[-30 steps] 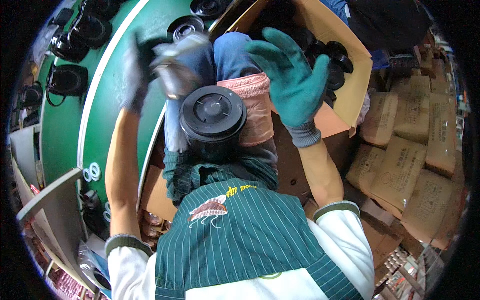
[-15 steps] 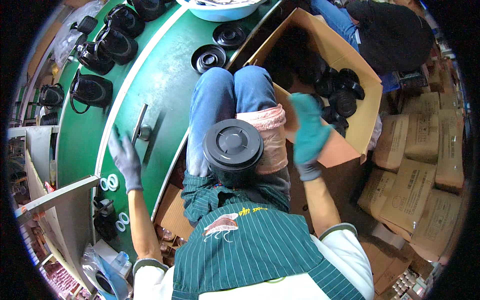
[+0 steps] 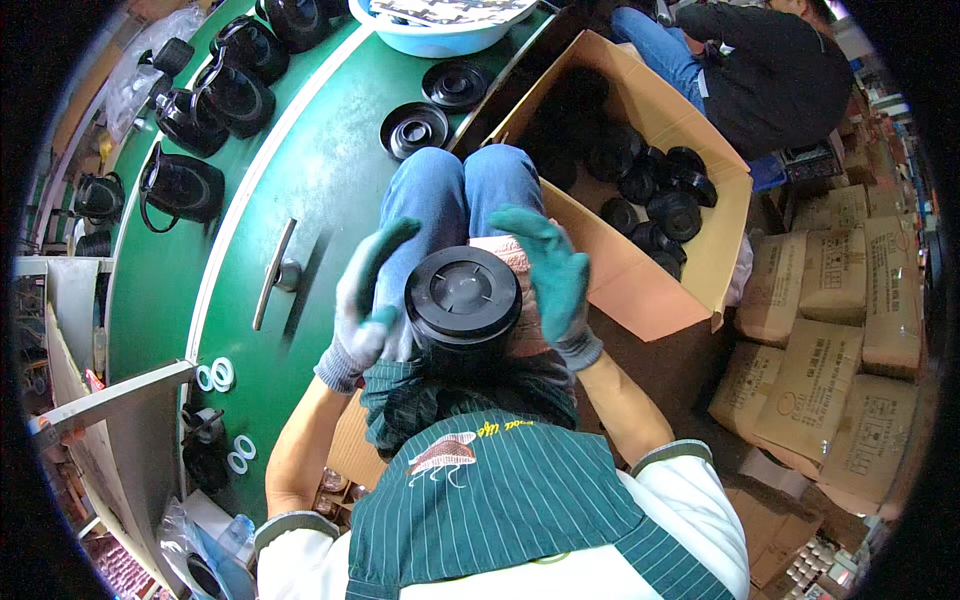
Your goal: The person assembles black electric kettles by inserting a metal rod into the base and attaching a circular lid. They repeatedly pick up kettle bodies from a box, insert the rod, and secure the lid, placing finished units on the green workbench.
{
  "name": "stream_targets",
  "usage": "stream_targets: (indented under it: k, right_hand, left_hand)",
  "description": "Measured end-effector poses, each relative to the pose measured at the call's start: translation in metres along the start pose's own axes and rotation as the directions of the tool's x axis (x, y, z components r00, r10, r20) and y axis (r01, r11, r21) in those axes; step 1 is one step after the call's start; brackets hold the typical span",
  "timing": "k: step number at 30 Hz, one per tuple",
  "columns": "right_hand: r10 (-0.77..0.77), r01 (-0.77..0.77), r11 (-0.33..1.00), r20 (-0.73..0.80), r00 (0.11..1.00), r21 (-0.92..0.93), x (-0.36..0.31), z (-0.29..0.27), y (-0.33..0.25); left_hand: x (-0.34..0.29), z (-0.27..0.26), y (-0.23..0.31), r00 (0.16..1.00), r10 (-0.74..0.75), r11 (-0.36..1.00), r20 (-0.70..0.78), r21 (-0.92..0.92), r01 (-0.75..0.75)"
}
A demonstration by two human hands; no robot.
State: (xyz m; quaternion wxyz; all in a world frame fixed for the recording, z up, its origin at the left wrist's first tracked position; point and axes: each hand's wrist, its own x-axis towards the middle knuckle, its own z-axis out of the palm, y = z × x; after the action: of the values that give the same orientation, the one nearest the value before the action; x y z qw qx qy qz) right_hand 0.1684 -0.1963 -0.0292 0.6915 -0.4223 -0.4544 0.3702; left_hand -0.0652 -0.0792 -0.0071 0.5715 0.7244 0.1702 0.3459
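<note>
A black round container (image 3: 463,295) with a ridged lid stands upright between my thighs, lid facing up. My left hand (image 3: 370,295), in a grey and green glove, is beside its left rim with the fingers curved and apart from the thumb. On the opposite side, my right hand (image 3: 550,275) in a green glove has its fingers spread. Neither hand holds anything, though I cannot tell whether either brushes the container. A metal T-shaped handle tool (image 3: 276,274) stands on the green table (image 3: 320,130) to the left. A pink cloth (image 3: 500,250) covers my right thigh.
Several black kettles (image 3: 232,98) stand along the table's far left. Two black round lids (image 3: 415,130) lie near a blue basin (image 3: 440,38). White rings (image 3: 222,374) lie nearer me. At right are an open carton (image 3: 720,200) of black parts, stacked boxes (image 3: 825,370) and a seated person (image 3: 765,75).
My left hand has moved right from near the metal tool to the container. My right hand has come left from the carton's edge to the container's other side.
</note>
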Motion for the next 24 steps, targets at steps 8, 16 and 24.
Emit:
stream_targets:
  k: [8, 16, 24]
  right_hand:
    - [0.164, -0.165, 0.986, -0.032, 0.986, -0.032, 0.003, 0.004, 0.018]
    - [0.185, -0.208, 0.946, -0.113, 0.976, -0.250, -0.011, 0.011, 0.030]
    - [0.140, -0.176, 0.888, 0.115, 0.983, 0.426, 0.006, -0.011, -0.016]
  left_hand:
    - [0.022, 0.034, -0.005, 0.988, -0.121, 0.974, 0.097, -0.181, 0.137]
    - [0.029, 0.003, 0.029, 0.894, -0.063, 0.922, 0.444, 0.369, -0.118]
    - [-0.003, -0.034, 0.044, 0.956, 0.269, 0.807, 0.116, 0.514, -0.290]
